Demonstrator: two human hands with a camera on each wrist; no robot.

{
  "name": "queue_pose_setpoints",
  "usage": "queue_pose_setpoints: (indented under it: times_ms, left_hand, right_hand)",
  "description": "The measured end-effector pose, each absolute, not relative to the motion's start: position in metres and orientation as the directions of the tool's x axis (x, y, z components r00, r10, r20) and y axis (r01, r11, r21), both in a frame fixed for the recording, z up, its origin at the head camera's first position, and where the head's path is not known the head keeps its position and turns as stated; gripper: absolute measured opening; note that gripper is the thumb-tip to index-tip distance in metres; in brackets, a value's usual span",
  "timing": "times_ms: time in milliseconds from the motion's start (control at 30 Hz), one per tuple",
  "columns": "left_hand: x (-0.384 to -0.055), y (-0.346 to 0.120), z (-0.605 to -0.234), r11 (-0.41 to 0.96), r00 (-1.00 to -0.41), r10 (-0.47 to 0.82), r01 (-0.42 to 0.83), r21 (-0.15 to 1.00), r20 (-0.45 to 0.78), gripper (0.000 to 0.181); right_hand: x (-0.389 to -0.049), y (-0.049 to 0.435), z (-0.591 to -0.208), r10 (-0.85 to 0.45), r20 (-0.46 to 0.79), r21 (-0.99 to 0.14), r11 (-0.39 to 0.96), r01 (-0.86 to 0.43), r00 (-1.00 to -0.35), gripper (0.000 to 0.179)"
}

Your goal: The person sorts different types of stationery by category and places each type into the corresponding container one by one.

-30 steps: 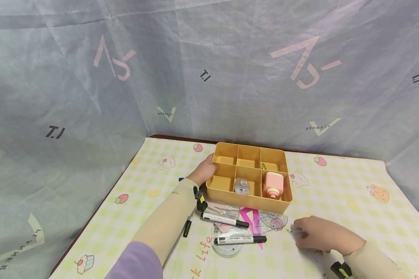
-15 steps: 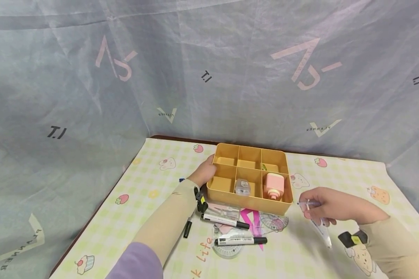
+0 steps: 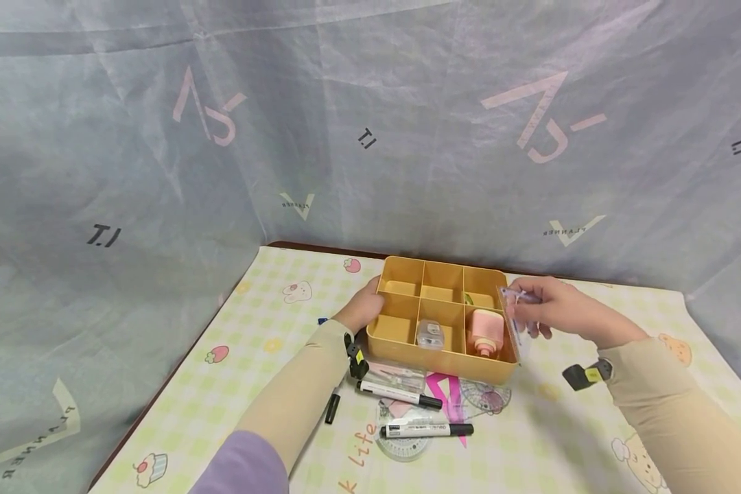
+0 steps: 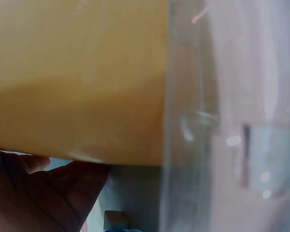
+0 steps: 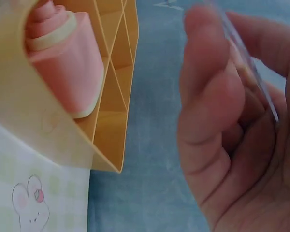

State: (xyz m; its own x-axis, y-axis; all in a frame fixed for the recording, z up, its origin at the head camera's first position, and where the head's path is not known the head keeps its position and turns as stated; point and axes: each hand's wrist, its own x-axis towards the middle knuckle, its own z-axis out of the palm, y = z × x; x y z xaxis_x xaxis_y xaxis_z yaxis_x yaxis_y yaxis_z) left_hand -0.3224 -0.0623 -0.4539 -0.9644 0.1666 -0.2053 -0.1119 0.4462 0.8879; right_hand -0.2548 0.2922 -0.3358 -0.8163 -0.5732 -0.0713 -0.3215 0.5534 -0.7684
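A yellow storage box (image 3: pixel 442 359) with several compartments stands at the back of the table. My left hand (image 3: pixel 363 306) holds its left side; in the left wrist view the fingers (image 4: pixel 82 181) meet the lower edge of the box wall. At the box's right rim, my right hand (image 3: pixel 546 307) pinches a clear set square (image 3: pixel 515 328) between thumb and fingers. From the right wrist view, this set square (image 5: pixel 253 67) shows edge-on. A pink bottle (image 3: pixel 487 328) lies in the near right compartment, and a small clear container (image 3: pixel 430 335) sits in the near middle one.
In front of the box lie two whiteboard markers (image 3: pixel 401 394), a pink set square (image 3: pixel 449 398), a patterned clear protractor (image 3: pixel 486 398) and a round-edged protractor (image 3: pixel 404 449). A black-capped pen (image 3: pixel 332 407) is beside my left forearm. A grey curtain (image 3: pixel 407 137) hangs behind the table.
My right hand has lifted the clear set square from the table's right front and carried it up and back to the box's right rim. The left hand stays on the box.
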Motion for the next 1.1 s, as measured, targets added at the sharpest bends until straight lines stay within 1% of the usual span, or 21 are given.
queue_pose_setpoints:
  times_ms: [100,200,333,433,567,767,967,1100]
  left_hand:
    - [-0.323,-0.063,-0.455,0.439,-0.962,0.164,-0.128,0.889,-0.219,0.068]
    - [-0.322,-0.063,-0.456,0.435,-0.960,0.161,-0.138,0.890,-0.228,0.068]
    - [-0.321,-0.062,-0.458,0.438,-0.963,0.162,-0.126,0.890,-0.216,0.067]
    - [-0.320,-0.062,-0.459,0.434,-0.965,0.170,-0.110,0.894,-0.201,0.068]
    - [-0.319,-0.062,-0.459,0.425,-0.967,0.168,-0.104,0.899,-0.191,0.068]
    - [-0.319,-0.063,-0.458,0.408,-0.965,0.173,-0.112,0.906,-0.197,0.067]
    - [-0.319,-0.063,-0.457,0.409,-0.966,0.175,-0.103,0.907,-0.188,0.066]
    - [-0.319,-0.063,-0.455,0.408,-0.967,0.176,-0.097,0.908,-0.183,0.065]
  right_hand:
    - [-0.265,0.285,-0.335,-0.469,-0.043,-0.790,0.557,-0.257,-0.882,0.016]
    - [-0.274,0.278,-0.336,-0.354,-0.052,-0.813,0.559,-0.167,-0.934,0.027]
    - [-0.287,0.270,-0.343,-0.234,-0.067,-0.850,0.522,-0.067,-0.970,0.034]
    - [-0.296,0.265,-0.349,-0.184,-0.062,-0.861,0.507,-0.041,-0.981,0.036]
    - [-0.306,0.259,-0.354,-0.144,-0.050,-0.847,0.531,-0.035,-0.988,0.037]
    - [-0.317,0.247,-0.360,-0.112,-0.059,-0.846,0.534,-0.010,-0.992,0.032]
    - [-0.322,0.232,-0.367,-0.136,-0.131,-0.802,0.597,0.024,-0.982,0.036]
    - [-0.326,0.225,-0.375,-0.159,-0.146,-0.767,0.641,0.011,-0.976,0.037]
